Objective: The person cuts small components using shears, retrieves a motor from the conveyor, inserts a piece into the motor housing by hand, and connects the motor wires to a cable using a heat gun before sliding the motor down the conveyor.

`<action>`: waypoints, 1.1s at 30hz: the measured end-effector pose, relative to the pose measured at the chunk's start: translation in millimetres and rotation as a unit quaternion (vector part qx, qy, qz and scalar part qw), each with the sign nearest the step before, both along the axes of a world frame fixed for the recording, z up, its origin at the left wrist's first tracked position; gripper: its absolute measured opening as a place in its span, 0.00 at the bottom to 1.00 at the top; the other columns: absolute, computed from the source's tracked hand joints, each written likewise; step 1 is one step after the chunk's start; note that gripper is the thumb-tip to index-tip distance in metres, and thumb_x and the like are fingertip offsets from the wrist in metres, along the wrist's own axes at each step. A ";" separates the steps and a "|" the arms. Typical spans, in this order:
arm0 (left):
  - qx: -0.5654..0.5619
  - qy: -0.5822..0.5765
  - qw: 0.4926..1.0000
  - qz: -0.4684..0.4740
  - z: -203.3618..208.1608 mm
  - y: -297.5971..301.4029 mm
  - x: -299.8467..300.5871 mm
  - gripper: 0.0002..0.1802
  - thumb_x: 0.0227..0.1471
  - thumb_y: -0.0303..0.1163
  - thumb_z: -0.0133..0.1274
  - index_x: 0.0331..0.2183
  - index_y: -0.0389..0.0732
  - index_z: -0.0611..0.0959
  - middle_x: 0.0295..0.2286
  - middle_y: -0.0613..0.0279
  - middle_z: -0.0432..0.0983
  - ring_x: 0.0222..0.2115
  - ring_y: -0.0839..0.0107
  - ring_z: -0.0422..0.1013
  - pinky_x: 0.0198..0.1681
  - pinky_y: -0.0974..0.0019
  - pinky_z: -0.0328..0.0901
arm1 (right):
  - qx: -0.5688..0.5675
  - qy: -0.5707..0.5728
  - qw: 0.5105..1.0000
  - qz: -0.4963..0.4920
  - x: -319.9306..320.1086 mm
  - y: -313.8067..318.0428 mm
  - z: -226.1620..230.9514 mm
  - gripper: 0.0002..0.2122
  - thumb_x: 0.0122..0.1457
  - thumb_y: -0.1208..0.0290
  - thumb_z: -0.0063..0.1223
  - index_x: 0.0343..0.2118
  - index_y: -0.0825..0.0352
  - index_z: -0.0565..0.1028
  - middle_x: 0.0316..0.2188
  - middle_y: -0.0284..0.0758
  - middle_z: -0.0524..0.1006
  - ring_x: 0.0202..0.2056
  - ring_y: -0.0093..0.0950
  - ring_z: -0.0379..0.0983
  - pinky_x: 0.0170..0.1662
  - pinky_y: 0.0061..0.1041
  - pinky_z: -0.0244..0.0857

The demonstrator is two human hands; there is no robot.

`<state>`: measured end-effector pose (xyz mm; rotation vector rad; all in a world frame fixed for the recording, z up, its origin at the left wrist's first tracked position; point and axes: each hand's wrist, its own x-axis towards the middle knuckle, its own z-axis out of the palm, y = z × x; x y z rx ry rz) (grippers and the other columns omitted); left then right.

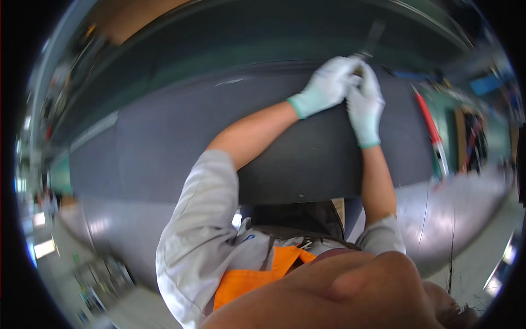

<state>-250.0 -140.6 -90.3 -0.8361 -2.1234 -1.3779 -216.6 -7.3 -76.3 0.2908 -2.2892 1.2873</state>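
Observation:
My left hand [324, 85] and my right hand [365, 105] are in white gloves with pale green cuffs. They meet over the far right part of a dark grey mat [181, 126], fingers closed together. A small dark and brass-coloured thing shows between the fingertips, too blurred to name. Beyond them a thin, pale metal strip [375, 37] points away from me, smeared by motion. It seems to come from what the fingers hold, though the joint is hidden. Which hand bears the weight I cannot tell.
A long red tool with a pale end [430, 118] lies along the mat's right edge. Farther right stands a brown open box [461, 134] with dark items in it. Blue-handled tools [413, 75] lie at the back right. A dark ledge [230, 52] runs behind the mat.

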 end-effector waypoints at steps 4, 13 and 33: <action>0.026 -0.036 0.999 -0.011 -2.7 7.8 -4.4 0.21 0.62 0.26 0.52 0.56 0.36 0.75 0.44 0.51 0.76 0.45 0.61 0.75 0.50 0.63 0.69 | 0.003 0.041 0.999 -0.018 -3.8 2.7 2.7 0.20 0.62 0.70 0.54 0.56 0.69 0.71 0.46 0.48 0.78 0.48 0.45 0.76 0.53 0.36 0.69; -0.012 0.039 0.999 0.029 -4.0 -1.5 -1.9 0.22 0.61 0.28 0.52 0.56 0.32 0.75 0.47 0.47 0.76 0.50 0.57 0.74 0.55 0.60 0.68 | -0.027 0.055 0.998 0.026 -2.9 -1.3 -5.9 0.20 0.64 0.75 0.51 0.59 0.69 0.71 0.50 0.46 0.78 0.52 0.37 0.76 0.57 0.31 0.68; -0.003 -0.063 0.998 0.005 11.3 14.1 6.7 0.23 0.56 0.38 0.56 0.52 0.43 0.77 0.37 0.50 0.79 0.40 0.49 0.76 0.44 0.50 0.70 | -0.090 -0.099 0.988 0.071 6.4 15.5 4.6 0.25 0.69 0.75 0.49 0.66 0.76 0.61 0.61 0.40 0.70 0.57 0.26 0.68 0.62 0.25 0.61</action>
